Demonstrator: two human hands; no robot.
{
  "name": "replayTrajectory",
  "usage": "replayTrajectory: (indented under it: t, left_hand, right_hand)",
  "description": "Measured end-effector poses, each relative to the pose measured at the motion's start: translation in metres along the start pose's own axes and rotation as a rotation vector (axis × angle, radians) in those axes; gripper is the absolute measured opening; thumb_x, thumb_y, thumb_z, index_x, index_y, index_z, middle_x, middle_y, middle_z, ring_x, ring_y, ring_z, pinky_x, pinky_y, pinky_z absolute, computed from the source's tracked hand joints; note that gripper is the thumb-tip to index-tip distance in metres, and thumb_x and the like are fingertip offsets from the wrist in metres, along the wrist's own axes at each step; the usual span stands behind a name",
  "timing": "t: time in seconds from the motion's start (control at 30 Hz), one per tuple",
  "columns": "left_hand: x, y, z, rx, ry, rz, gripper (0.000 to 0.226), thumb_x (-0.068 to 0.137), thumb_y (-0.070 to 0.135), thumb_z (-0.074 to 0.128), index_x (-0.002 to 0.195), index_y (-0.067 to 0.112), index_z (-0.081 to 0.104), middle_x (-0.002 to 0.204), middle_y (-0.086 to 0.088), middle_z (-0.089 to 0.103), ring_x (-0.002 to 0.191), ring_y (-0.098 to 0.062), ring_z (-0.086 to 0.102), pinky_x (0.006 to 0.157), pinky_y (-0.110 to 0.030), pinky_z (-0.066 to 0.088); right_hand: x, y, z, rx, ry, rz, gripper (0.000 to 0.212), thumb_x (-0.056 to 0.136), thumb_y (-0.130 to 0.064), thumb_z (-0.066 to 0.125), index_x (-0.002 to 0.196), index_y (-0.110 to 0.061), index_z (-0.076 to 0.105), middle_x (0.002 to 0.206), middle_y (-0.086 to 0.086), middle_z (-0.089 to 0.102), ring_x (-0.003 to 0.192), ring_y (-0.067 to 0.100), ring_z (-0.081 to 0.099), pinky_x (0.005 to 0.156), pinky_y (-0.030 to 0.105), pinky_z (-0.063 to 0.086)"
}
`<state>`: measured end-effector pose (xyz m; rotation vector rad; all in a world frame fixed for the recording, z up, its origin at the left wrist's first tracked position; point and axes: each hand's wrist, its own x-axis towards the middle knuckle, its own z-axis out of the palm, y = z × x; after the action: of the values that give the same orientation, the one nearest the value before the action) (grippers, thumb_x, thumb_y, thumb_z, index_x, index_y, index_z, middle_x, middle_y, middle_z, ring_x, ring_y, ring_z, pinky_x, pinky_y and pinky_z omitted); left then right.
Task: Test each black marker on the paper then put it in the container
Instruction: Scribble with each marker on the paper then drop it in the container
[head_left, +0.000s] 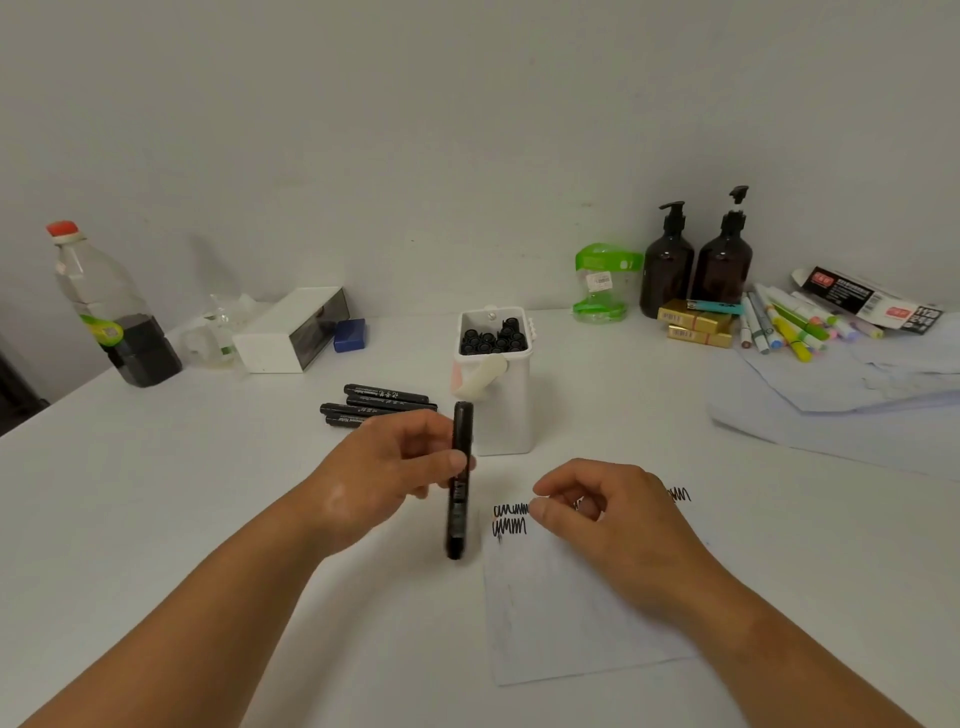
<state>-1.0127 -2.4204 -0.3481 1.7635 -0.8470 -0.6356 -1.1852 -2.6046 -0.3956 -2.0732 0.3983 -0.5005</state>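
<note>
My left hand (387, 470) grips a black marker (459, 512), held nearly upright just left of the paper (571, 613). The marker looks capped. My right hand (602, 512) hovers over the paper's top edge, its fingers curled with thumb and forefinger close together and nothing seen in them. Black scribbles (510, 520) mark the paper's top. A white container (496, 384) behind the hands holds several black markers. Several more black markers (379, 405) lie on the table left of it.
At the back left stand a bottle of dark liquid (111, 306), a white box (291, 330) and a blue block (349, 335). Back right: two brown pump bottles (696, 265), a green pack, gold boxes, coloured markers (789, 322) and loose sheets (841, 395).
</note>
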Motion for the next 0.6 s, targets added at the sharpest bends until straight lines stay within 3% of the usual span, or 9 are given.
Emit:
replayTrajectory:
  t: [0.1, 0.2, 0.37, 0.47, 0.6]
  left_hand:
    - [0.003, -0.001, 0.009, -0.343, -0.089, 0.025, 0.020, 0.084, 0.007, 0.072, 0.104, 0.008, 0.069, 0.105, -0.017, 0.073, 0.083, -0.024, 0.065, 0.072, -0.031, 0.053]
    - [0.010, -0.008, 0.018, -0.495, -0.101, 0.044, 0.027, 0.083, 0.004, 0.068, 0.109, 0.009, 0.063, 0.109, -0.021, 0.071, 0.085, -0.029, 0.067, 0.075, -0.034, 0.057]
    - [0.012, -0.030, 0.025, -0.560, -0.028, 0.052, 0.026, 0.079, 0.001, 0.069, 0.101, 0.016, 0.068, 0.109, -0.022, 0.072, 0.086, -0.033, 0.069, 0.078, -0.036, 0.058]
    - [0.009, -0.038, 0.025, -0.239, 0.052, 0.067, 0.024, 0.074, 0.011, 0.079, 0.093, 0.024, 0.071, 0.093, -0.008, 0.075, 0.083, -0.027, 0.071, 0.081, -0.034, 0.057]
    - [0.003, -0.040, 0.028, 0.319, 0.169, 0.237, 0.022, 0.082, 0.018, 0.080, 0.095, 0.035, 0.073, 0.084, 0.014, 0.072, 0.073, -0.009, 0.066, 0.071, -0.018, 0.053]
  right_hand:
    - [-0.001, -0.003, 0.001, 0.042, -0.051, -0.002, 0.021, 0.082, -0.050, 0.078, 0.099, -0.038, 0.075, 0.088, -0.024, 0.074, 0.075, 0.017, 0.059, 0.064, 0.013, 0.046]
    - [-0.001, -0.004, 0.002, -0.007, -0.082, -0.010, 0.036, 0.077, -0.060, 0.074, 0.108, -0.042, 0.071, 0.081, -0.029, 0.071, 0.068, 0.009, 0.054, 0.062, 0.013, 0.044]
    - [0.003, -0.001, 0.004, 0.050, 0.013, 0.014, 0.015, 0.085, -0.032, 0.081, 0.097, -0.038, 0.074, 0.070, -0.018, 0.069, 0.060, 0.001, 0.047, 0.059, 0.009, 0.041]
    - [0.006, 0.000, 0.000, 0.121, 0.058, 0.045, 0.013, 0.084, -0.027, 0.082, 0.090, -0.037, 0.076, 0.075, -0.014, 0.073, 0.062, 0.004, 0.052, 0.060, 0.008, 0.042]
    - [0.009, -0.001, 0.000, 0.292, 0.075, 0.076, 0.014, 0.085, -0.017, 0.081, 0.086, -0.031, 0.079, 0.077, -0.007, 0.077, 0.066, 0.012, 0.066, 0.060, 0.008, 0.046]
